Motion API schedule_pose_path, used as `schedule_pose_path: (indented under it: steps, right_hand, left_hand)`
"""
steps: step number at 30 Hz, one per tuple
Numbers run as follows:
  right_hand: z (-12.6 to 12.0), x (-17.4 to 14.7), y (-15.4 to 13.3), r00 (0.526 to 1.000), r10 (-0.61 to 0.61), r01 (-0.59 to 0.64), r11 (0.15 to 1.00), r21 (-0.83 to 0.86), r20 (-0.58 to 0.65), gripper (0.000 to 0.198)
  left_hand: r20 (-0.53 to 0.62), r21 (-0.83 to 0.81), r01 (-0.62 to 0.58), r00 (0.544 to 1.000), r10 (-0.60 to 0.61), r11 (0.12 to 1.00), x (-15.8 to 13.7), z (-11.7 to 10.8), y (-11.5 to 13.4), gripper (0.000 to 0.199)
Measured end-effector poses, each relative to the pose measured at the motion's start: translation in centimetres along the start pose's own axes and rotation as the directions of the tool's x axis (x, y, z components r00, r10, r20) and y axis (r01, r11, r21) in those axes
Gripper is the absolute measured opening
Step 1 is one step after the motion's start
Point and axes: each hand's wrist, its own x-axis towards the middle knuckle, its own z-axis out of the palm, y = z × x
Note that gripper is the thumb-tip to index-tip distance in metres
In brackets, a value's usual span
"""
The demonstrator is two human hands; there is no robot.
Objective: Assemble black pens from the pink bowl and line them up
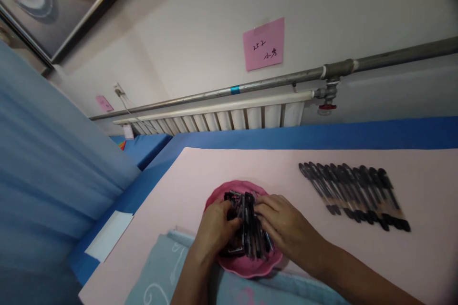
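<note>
Pen parts (253,236): a jumbled pile of black and clear pieces, lying in the pink bowl between the two hands.
Left hand (213,226): at the left side of the pile, thumb and fingers bent and partly closed over the pieces; whether it grips one, I cannot tell.
Right hand (282,221): at the right side of the pile, fingers loosely bent, fingertips at the pieces; whether it has hold of any is unclear.
Pink bowl (246,270): wavy rim, under both hands.
Light blue cloth (153,274): along the near edge, beside the bowl and about the forearms, with pale curling lines.
Pens (352,195): to the right of the bowl, well apart from it, laid side by side in a slanting row.
Surface (170,190): pink covering beneath bowl and pens, with a blue layer (243,139) showing along the far and left edges.
White sheet (109,236): at the left edge, partly on the blue.
Blue curtain (46,152): hanging at far left.
Wall: radiator (236,119) just behind the surface, metal pipe (282,80) above it, red valve handle (327,106) toward the right.
Pink note (264,44): above the pipe, marked "252" with more handwriting below.
Framed picture (75,5): upper left.
</note>
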Motion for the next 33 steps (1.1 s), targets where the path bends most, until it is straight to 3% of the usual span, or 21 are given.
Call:
schedule_pose_path:
  steps: [3, 9, 17, 20, 25, 33]
  right_hand:
    - [-0.3, 0.2, -0.1, 0.998, 0.061, -0.06, 0.995, 0.08, -0.019, 0.018]
    - [-0.9, 0.5, 0.0, 0.959, 0.26, -0.225, 0.941, 0.254, -0.115, 0.015]
    - [-0.9, 0.5, 0.2, 0.964, 0.241, -0.213, 0.952, 0.221, -0.11, 0.022]
    - [-1.0, 0.4, 0.3, 0.969, 0.214, -0.195, 0.969, 0.153, -0.12, 0.023]
    - [-1.0, 0.4, 0.9, 0.992, 0.107, -0.114, 0.988, -0.103, -0.068, 0.022]
    - [-0.7, 0.1, 0.9, 0.979, 0.185, -0.153, 0.947, -0.283, 0.091, 0.018]
  left_hand:
    - [-0.008, -0.05, 0.025, 1.0, -0.025, 0.998, -0.1, -0.2, 0.1, 0.004]
    - [-0.118, -0.362, 0.098, 0.982, -0.149, 0.927, -0.2, -0.6, 0.5, 0.009]
    - [-0.097, -0.487, 0.084, 0.984, -0.15, 0.869, -0.3, -0.2, 0.6, 0.01]
    - [-0.099, -0.486, 0.089, 0.983, -0.156, 0.87, -0.4, -0.4, 0.8, 0.01]
    - [-0.114, -0.468, 0.081, 0.982, -0.151, 0.88, -0.3, -0.6, 1.0, 0.011]
    - [-0.142, -0.404, 0.046, 0.983, -0.113, 0.913, -0.3, -0.1, 0.3, 0.011]
